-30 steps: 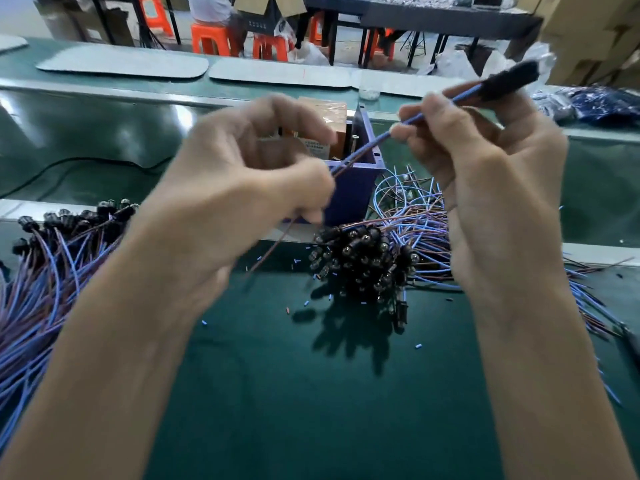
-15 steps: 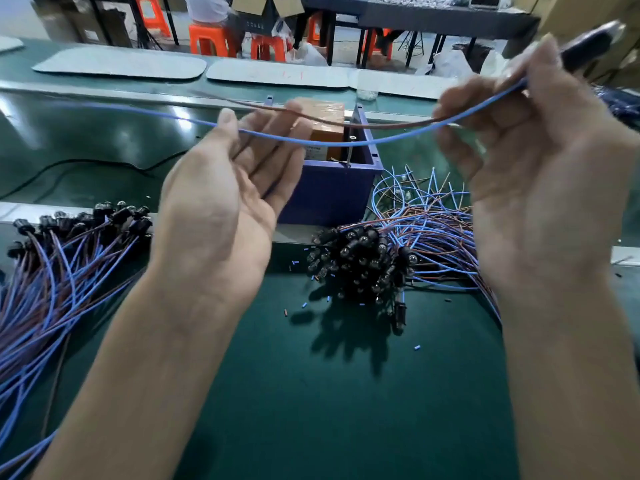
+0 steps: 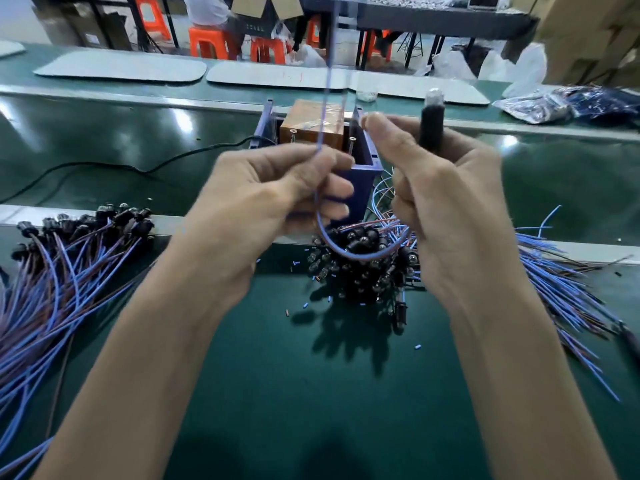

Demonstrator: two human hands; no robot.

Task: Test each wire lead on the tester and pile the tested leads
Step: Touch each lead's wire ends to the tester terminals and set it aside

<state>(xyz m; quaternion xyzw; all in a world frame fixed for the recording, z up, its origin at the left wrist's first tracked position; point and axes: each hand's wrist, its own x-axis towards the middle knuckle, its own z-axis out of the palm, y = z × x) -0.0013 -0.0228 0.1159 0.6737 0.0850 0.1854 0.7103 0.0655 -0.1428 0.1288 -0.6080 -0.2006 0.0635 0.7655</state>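
Over the matte green surface [image 3: 311, 393], pinched a thin, springy blue wire lead [image 3: 349, 253] in the left hand [image 3: 277, 195]; gripped its glossy black lamp end [image 3: 431, 133] upright in the right hand [image 3: 450, 209], just short of the boxy blue tester [image 3: 369, 157]. Looked midway: neat sheaf [image 3: 69, 258] presumably tested at left, tangled heap [image 3: 363, 275] left to do.

Factory assembly line: green conveyor belt [image 3: 104, 140], wire-lead heaps [image 3: 52, 271], stacked cartons [image 3: 588, 29].
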